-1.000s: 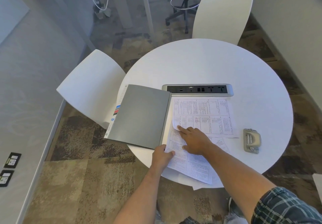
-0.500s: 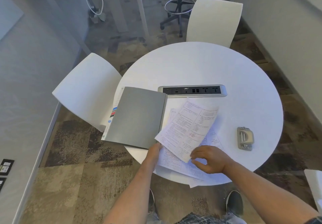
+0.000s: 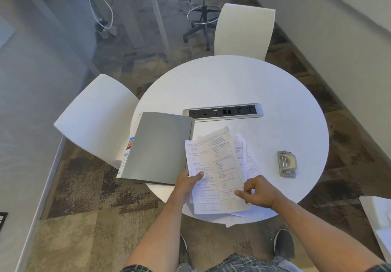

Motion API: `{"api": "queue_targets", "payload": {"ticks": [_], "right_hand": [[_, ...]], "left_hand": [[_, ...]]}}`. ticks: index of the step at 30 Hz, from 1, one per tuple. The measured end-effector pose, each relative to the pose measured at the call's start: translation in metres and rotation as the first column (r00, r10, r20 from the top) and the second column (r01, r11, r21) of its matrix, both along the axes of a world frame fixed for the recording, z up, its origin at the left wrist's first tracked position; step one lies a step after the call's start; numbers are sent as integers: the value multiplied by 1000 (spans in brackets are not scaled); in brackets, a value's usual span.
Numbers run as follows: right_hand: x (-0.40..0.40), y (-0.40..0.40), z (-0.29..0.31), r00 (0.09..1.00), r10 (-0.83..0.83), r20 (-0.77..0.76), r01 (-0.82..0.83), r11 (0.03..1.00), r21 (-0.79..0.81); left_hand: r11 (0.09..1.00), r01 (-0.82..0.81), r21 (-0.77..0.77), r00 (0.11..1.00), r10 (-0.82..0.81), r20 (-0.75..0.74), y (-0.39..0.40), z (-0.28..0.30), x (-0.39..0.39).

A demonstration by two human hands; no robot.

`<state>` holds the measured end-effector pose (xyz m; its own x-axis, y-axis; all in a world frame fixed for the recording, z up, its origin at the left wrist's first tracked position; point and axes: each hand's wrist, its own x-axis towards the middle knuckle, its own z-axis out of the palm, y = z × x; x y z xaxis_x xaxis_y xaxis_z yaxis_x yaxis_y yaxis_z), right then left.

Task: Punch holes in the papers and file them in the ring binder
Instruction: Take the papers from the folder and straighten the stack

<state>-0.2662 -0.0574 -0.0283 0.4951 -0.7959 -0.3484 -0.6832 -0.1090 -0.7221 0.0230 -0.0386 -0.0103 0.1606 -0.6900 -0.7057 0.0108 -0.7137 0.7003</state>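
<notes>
Lying loosely stacked at the round table's (image 3: 232, 81) near edge, the printed papers (image 3: 218, 170) (text too small to read) are pinched by the left hand (image 3: 189, 182) and right hand (image 3: 259, 191). Beside them lie the grey ring binder (image 3: 158, 147) and, well apart, the hole punch (image 3: 286, 164).

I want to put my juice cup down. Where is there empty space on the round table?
Behind the socket strip, the far half of the table is bare. So is the patch between the papers and hole punch. The near edge is crowded: binder, papers, both hands.
</notes>
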Motion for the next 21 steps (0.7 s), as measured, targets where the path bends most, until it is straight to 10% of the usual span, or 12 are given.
{"api": "queue_targets", "payload": {"ticks": [7, 13, 21], "right_hand": [[8, -8, -7, 972, -20, -234, 9, 999, -46], [21, -16, 5, 899, -431, -76, 429, 902, -43], [42, -34, 27, 686, -675, 270, 478, 699, 532]], "left_hand": [[997, 34, -75, 997, -29, 69, -2, 7, -4], [989, -80, -128, 992, 66, -104, 3, 11, 10], [994, -26, -106, 936, -13, -352, 8, 20, 14]]}}
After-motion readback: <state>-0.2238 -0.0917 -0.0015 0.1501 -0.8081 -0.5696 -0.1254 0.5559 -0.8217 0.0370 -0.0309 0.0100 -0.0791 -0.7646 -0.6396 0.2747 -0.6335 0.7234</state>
